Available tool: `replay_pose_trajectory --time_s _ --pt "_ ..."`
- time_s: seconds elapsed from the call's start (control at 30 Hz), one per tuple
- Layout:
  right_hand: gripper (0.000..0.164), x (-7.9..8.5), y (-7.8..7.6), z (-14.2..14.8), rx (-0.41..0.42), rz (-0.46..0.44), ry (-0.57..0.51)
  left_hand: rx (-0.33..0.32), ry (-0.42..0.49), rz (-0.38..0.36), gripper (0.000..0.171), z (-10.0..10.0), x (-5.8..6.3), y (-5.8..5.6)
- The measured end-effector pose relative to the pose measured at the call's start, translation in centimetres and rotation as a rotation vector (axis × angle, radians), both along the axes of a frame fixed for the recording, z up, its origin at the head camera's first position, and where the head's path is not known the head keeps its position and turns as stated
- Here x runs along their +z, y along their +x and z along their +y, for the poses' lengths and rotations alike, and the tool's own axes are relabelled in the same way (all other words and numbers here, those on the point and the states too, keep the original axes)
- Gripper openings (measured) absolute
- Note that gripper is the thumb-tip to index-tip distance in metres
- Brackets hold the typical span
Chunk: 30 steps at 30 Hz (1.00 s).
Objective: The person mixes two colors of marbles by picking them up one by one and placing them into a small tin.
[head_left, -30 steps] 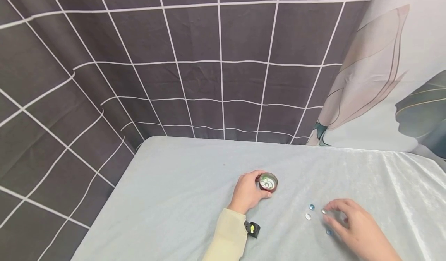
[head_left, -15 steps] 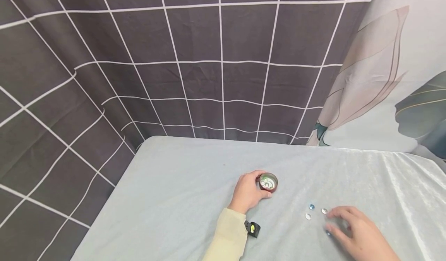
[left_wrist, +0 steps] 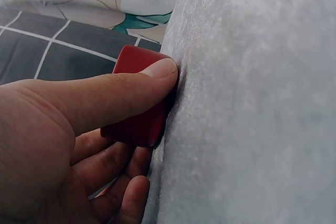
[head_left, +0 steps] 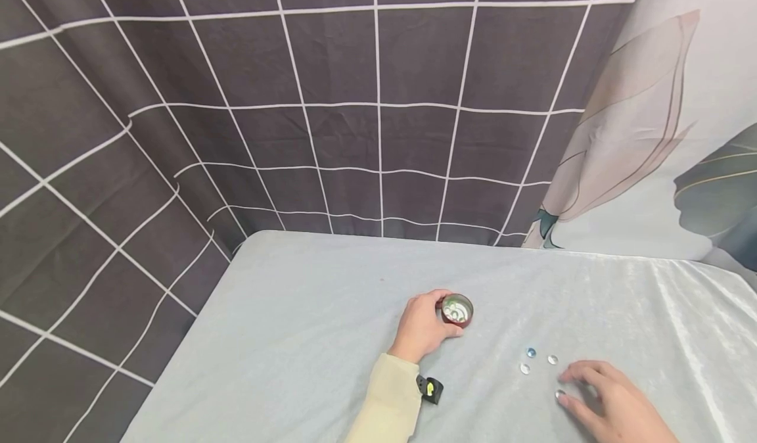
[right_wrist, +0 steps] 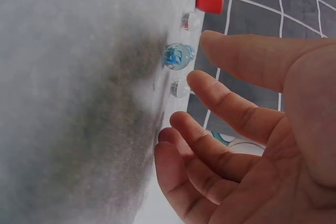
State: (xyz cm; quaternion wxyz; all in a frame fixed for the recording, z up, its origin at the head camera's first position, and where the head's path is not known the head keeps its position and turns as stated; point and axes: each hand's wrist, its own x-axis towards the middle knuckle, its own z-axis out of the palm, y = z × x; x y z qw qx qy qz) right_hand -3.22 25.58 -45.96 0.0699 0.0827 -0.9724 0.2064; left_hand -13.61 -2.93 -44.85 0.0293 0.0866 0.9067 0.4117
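Observation:
My left hand (head_left: 421, 328) holds a small round red-sided bowl (head_left: 471, 310) on the cloth, thumb on one side and fingers round the other. Several clear and greenish pieces lie inside it. In the left wrist view the thumb lies across the red wall (left_wrist: 137, 61). My right hand (head_left: 612, 400) is low over the cloth, thumb and fingers spread apart. By its thumb tip sits a glass marble (head_left: 560, 395), which shows blue inside in the right wrist view (right_wrist: 177, 56). Just beyond the fingertips lie a blue marble (head_left: 531, 352) and two clear marbles, one nearer the hand (head_left: 552, 359), one farther (head_left: 525, 369).
A pale grey velvety cloth (head_left: 284, 338) covers the table, with folds at the right. Behind and to the left hangs a dark curtain (head_left: 337, 134) with white grid lines. A pale leaf-patterned curtain (head_left: 650, 134) hangs at the back right.
My right hand has let go of the clear marble, leaving it on the cloth, and has drawn back right and nearer, toward the closest blue marble. The left hand keeps its hold on the bowl.

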Motion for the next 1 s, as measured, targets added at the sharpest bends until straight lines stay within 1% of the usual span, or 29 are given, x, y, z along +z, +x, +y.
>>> replay_pose_trajectory --time_s 0.03,0.13,0.23,0.27,0.43,0.67,0.73,0.9,1.0 --pt "0.031 0.0 0.0 0.0 -0.003 -0.004 -0.001 0.0 0.001 -0.001 0.056 0.0 0.0 0.0" --pt "0.035 -0.4 0.2 0.1 0.017 0.056 -0.022 0.004 -0.004 -0.002 0.057 0.0 0.0 0.0" --pt "0.037 -0.7 0.3 0.2 0.03 0.081 -0.03 0.005 -0.01 -0.002 0.057 0.0 0.1 0.0" --pt "0.038 -0.9 0.4 0.3 0.04 0.104 -0.037 0.006 -0.012 -0.003 0.057 0.0 0.2 0.0" --pt "0.04 -1.2 0.4 0.4 0.058 0.138 -0.048 0.006 -0.012 -0.005 0.057 0.0 0.3 0.1" --pt "0.037 -1.2 0.1 0.5 0.032 0.045 0.006 0.002 -0.007 0.003 0.056 0.0 0.1 0.1" --pt "0.036 -1.3 0.0 0.6 0.032 0.041 0.012 0.002 -0.007 0.002 0.057 0.0 0.1 0.1" --pt "0.037 -1.5 -0.1 0.6 0.042 0.066 0.008 0.003 -0.004 0.005 0.057 0.0 0.0 0.1" --pt "0.034 -1.2 -0.3 0.6 0.034 -0.004 0.012 0.002 -0.006 0.006 0.056 0.0 0.0 0.1"
